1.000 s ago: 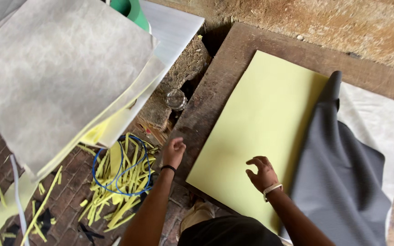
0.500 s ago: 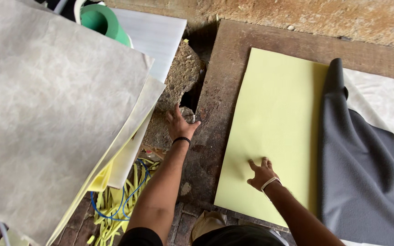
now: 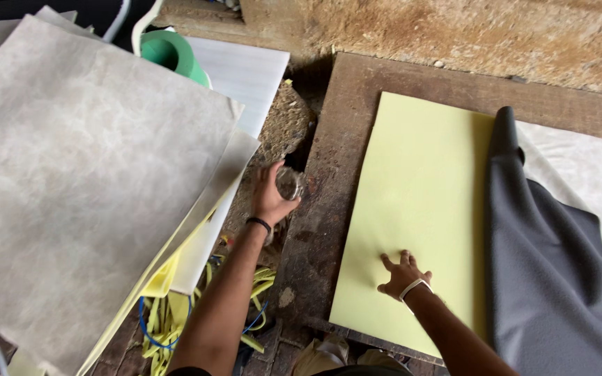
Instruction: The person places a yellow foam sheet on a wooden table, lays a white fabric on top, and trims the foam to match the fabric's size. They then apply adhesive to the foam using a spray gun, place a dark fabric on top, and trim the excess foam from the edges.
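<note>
My left hand (image 3: 270,196) reaches forward past the left edge of a dark wooden board (image 3: 329,202) and closes around a small clear glass jar (image 3: 289,183) standing on rough stone. A black band sits on that wrist. My right hand (image 3: 402,274) rests flat, fingers spread, on the near part of a pale yellow sheet (image 3: 419,202) that lies on the board. A light bracelet is on the right wrist. A dark grey fabric (image 3: 552,278) is folded back over the yellow sheet's right side, over a white lining (image 3: 587,174).
A stack of large grey textured sheets (image 3: 85,188) with yellow and white sheets beneath fills the left. A green roll (image 3: 168,52) lies at the top left. Yellow offcut strips and a blue wire loop (image 3: 175,320) lie on the brick floor. A rough earthen wall (image 3: 454,28) runs behind.
My left hand has moved forward from the floor scraps to the stone ledge and closed on the glass jar. My right hand stays on the yellow sheet. The view has shifted forward.
</note>
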